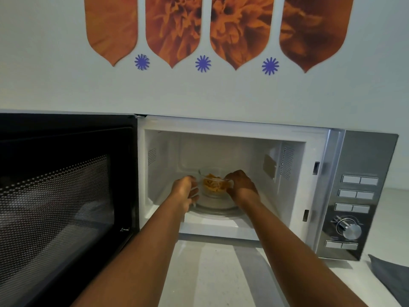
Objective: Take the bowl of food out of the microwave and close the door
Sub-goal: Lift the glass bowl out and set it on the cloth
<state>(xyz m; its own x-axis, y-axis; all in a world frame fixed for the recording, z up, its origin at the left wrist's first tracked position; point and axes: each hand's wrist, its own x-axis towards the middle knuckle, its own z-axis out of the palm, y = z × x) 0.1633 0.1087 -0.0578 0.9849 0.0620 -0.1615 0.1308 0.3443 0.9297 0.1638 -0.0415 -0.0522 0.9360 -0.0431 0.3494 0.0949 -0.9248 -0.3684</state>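
A clear glass bowl (214, 185) of orange-yellow food sits inside the open microwave (225, 129) on the glass turntable (215, 210). Both of my arms reach into the cavity. My left hand (185, 190) curls around the bowl's left side. My right hand (241, 185) grips the bowl's right rim from above. The bowl's lower part is partly hidden by my hands. The black microwave door (64, 191) stands wide open to the left.
The silver control panel (354, 196) with buttons and a dial (349, 228) is on the right. A pale countertop (210, 273) lies below the microwave. A dark grey cloth (391, 282) lies at the right edge. Orange wall decorations hang above.
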